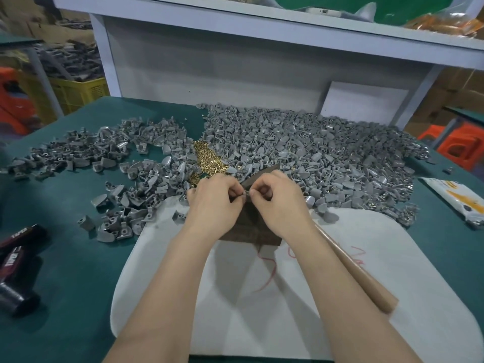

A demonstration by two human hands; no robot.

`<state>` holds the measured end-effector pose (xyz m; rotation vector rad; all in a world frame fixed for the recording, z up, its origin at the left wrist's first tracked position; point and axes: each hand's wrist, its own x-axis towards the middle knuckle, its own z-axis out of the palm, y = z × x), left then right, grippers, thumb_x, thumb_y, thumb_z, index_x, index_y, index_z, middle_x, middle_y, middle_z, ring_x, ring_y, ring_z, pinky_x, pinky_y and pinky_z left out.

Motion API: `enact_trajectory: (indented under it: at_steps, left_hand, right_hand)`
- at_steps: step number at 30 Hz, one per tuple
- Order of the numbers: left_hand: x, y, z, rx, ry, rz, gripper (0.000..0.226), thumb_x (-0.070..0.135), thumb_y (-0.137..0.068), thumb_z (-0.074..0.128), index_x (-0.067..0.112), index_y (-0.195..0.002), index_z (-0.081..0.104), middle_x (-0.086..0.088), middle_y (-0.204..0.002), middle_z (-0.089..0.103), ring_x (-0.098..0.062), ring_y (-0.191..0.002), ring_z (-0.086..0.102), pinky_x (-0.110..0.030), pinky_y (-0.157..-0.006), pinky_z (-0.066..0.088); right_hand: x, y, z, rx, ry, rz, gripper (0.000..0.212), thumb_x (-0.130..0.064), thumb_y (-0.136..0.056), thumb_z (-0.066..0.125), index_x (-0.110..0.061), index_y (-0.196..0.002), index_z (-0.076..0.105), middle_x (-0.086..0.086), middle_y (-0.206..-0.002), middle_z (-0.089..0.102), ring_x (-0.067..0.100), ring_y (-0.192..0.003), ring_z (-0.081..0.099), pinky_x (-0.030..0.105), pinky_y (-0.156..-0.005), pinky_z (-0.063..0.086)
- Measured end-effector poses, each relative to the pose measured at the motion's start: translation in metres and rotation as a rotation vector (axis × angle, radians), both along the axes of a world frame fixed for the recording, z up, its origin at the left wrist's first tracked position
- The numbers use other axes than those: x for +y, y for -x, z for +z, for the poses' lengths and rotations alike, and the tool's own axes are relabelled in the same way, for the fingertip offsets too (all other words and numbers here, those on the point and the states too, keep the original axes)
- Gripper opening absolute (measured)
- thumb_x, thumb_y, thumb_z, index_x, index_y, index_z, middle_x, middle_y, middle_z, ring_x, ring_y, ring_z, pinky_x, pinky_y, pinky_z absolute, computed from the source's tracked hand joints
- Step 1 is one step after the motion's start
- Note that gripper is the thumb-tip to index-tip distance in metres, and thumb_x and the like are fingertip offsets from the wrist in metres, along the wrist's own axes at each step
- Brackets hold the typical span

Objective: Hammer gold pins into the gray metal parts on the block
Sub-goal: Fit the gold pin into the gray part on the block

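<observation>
Nearest: person's two bare forearms reach fwd over a white pad [392, 258] w/ red scribbles, laid on a green table [78, 297]. Wooden handle [358, 271] lies on the pad under & alongside the right forearm, running up toward the right hand; cannot tell if that hand holds it. Two black cylinders [18, 260] w/ white lettering sit at the table's near left edge, well apart from the pad.

Mid: dark block [251, 235] stands at the pad's far end, mostly hidden by the hands. Left hand [214, 203] & right hand [277, 203] meet over it, fingers curled, thumb & fingertips of both pinching one small gray part [246, 194] betw. them, just above the block. Pin in it: too small to tell.

Beyond hands: small heap of gold pins [209, 158], touching the loose gray parts [314, 153], which are spread wide on the right & in a thinner scatter on the left. White & orange packet [455, 200] lies at the table's right edge.

Far: pale shelf unit [235, 74] stands at the table's back. Yellow crate [78, 93] behind left, orange stools [455, 145] behind right.
</observation>
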<state>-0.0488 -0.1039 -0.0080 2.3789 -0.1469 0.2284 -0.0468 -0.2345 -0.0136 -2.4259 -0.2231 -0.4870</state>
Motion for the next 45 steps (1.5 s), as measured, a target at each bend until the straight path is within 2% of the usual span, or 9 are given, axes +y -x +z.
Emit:
enact_trajectory:
  at_steps: [3, 12, 15, 18, 21, 23, 27, 34, 45]
  left_hand:
    - [0.001, -0.001, 0.000, -0.003, -0.015, 0.001, 0.003, 0.030, -0.087, 0.064, 0.028, -0.085, 0.066, 0.011, -0.091, 0.058, -0.020, -0.105, 0.055, -0.043, -0.095, 0.040]
    - [0.002, -0.001, 0.001, 0.006, -0.009, -0.025, 0.004, 0.026, -0.086, 0.064, 0.028, -0.084, 0.062, 0.008, -0.093, 0.057, -0.023, -0.104, 0.055, -0.045, -0.096, 0.039]
    - [0.002, 0.000, 0.001, -0.005, -0.003, -0.016, 0.012, 0.028, -0.086, 0.065, 0.032, -0.079, 0.057, 0.010, -0.090, 0.056, -0.022, -0.104, 0.054, -0.045, -0.096, 0.039]
    - [0.002, 0.000, 0.001, -0.016, 0.001, -0.005, 0.013, 0.030, -0.086, 0.065, 0.032, -0.076, 0.058, 0.012, -0.087, 0.055, -0.021, -0.103, 0.055, -0.045, -0.096, 0.039]
    - [0.001, 0.001, 0.000, -0.023, 0.005, -0.006, 0.014, 0.029, -0.085, 0.066, 0.032, -0.075, 0.058, 0.012, -0.086, 0.056, -0.020, -0.103, 0.055, -0.045, -0.095, 0.040]
    - [0.001, 0.000, 0.000, -0.028, 0.008, -0.004, 0.014, 0.029, -0.085, 0.067, 0.032, -0.074, 0.058, 0.014, -0.085, 0.055, -0.019, -0.102, 0.056, -0.045, -0.095, 0.039]
    - [0.001, -0.001, -0.001, -0.035, 0.003, -0.003, 0.013, 0.028, -0.085, 0.066, 0.031, -0.075, 0.059, 0.013, -0.086, 0.056, -0.020, -0.102, 0.056, -0.045, -0.095, 0.039]
    - [0.001, -0.002, -0.002, -0.028, -0.021, 0.006, 0.012, 0.029, -0.086, 0.064, 0.033, -0.076, 0.059, 0.011, -0.092, 0.062, -0.020, -0.106, 0.055, -0.043, -0.095, 0.038]
    - [0.000, -0.003, -0.003, -0.037, -0.041, 0.022, 0.013, 0.030, -0.086, 0.063, 0.034, -0.076, 0.056, 0.011, -0.093, 0.062, -0.021, -0.107, 0.054, -0.040, -0.094, 0.036]
  right_hand:
    - [0.003, 0.001, 0.008, 0.019, 0.140, 0.001, 0.006, -0.013, -0.086, 0.058, -0.011, -0.083, 0.063, -0.002, -0.087, 0.050, 0.017, -0.079, 0.052, 0.030, -0.074, 0.042]
    - [0.008, -0.002, 0.027, 0.126, 0.300, 0.017, 0.009, -0.015, -0.090, 0.053, -0.012, -0.091, 0.062, 0.000, -0.094, 0.050, 0.022, -0.094, 0.054, 0.033, -0.082, 0.045]
    - [0.005, -0.003, 0.023, 0.123, 0.271, 0.010, 0.009, -0.017, -0.091, 0.055, -0.013, -0.091, 0.062, -0.003, -0.090, 0.047, 0.021, -0.089, 0.052, 0.031, -0.077, 0.043]
    - [0.000, -0.003, 0.016, 0.121, 0.196, 0.009, 0.010, -0.019, -0.091, 0.058, -0.016, -0.093, 0.067, -0.007, -0.084, 0.051, 0.014, -0.083, 0.049, 0.020, -0.071, 0.034]
    - [-0.008, 0.000, 0.011, 0.139, -0.013, 0.012, 0.017, -0.014, -0.091, 0.057, -0.015, -0.098, 0.072, -0.002, -0.093, 0.069, 0.016, -0.092, 0.061, 0.026, -0.086, 0.044]
    - [-0.012, 0.001, 0.011, 0.128, -0.130, -0.001, 0.019, -0.011, -0.091, 0.056, -0.013, -0.099, 0.072, -0.001, -0.090, 0.069, 0.018, -0.092, 0.063, 0.032, -0.090, 0.048]
    - [-0.007, 0.000, 0.007, 0.062, -0.105, 0.009, 0.012, -0.016, -0.086, 0.064, -0.018, -0.094, 0.072, -0.006, -0.088, 0.065, 0.007, -0.080, 0.059, 0.006, -0.074, 0.040]
    - [0.001, -0.003, 0.000, 0.022, -0.006, -0.026, 0.007, -0.018, -0.085, 0.066, -0.014, -0.089, 0.070, -0.005, -0.087, 0.051, 0.008, -0.074, 0.048, 0.013, -0.070, 0.032]
    - [0.004, -0.003, 0.000, 0.063, -0.049, -0.065, 0.010, -0.019, -0.085, 0.064, -0.021, -0.076, 0.062, -0.004, -0.085, 0.054, 0.010, -0.076, 0.049, 0.017, -0.066, 0.031]
